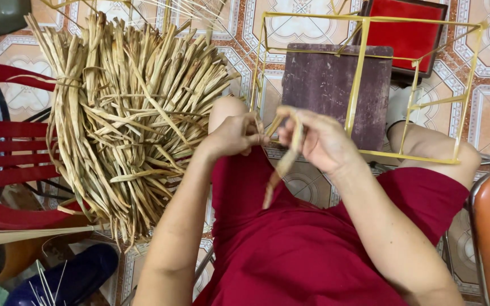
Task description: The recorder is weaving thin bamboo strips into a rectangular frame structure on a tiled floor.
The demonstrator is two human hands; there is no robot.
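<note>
Dried leaf strip [288, 148] pinched between both hands, dangling below

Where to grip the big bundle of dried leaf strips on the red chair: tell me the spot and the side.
Grip the bundle of dried strips at its tied waist, where a strip binds it tight and narrow. Come from its left edge, over the red chair. Elsewhere the strips fan out loose, so fingers would likely catch only a few.

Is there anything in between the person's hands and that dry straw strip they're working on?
No, nothing visible. Both the left hand and the right hand already touch the straw strip, which loops over the right fingers and hangs down over the red lap. The yellow frame stands behind the hands, not between.
</note>
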